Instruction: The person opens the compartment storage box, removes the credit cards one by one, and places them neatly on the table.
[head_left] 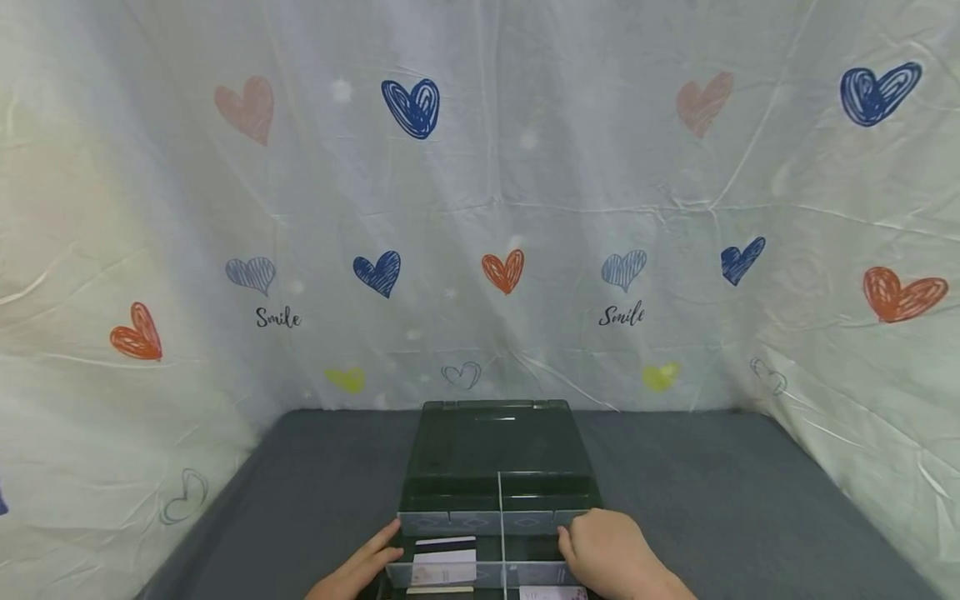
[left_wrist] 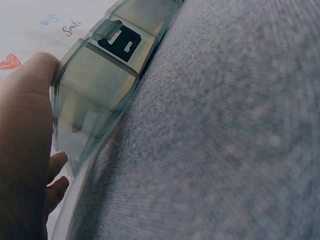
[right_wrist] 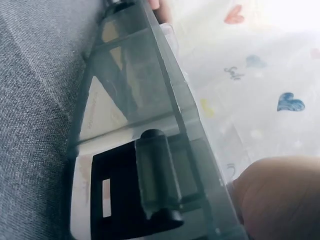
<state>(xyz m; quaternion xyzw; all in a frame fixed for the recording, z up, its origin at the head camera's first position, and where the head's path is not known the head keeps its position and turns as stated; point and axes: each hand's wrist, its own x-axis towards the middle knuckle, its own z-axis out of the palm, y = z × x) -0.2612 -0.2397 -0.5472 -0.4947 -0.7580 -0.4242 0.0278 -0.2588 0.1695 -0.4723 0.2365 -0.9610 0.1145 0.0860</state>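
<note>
A dark green, see-through plastic storage box lies at the bottom centre of the head view, its lid tipped back. Dividers split it into compartments. White cards stand in a left compartment, and a pale printed card shows in a right one. My left hand touches the left side of the box with fairly straight fingers. On the right side, my right hand grips the box wall, its fingers curled over the edge. Both wrist views show the box walls and a black latch close up.
Grey cloth covers the table on both sides of the box. A white curtain printed with hearts and the word "Smile" hangs behind and along the sides.
</note>
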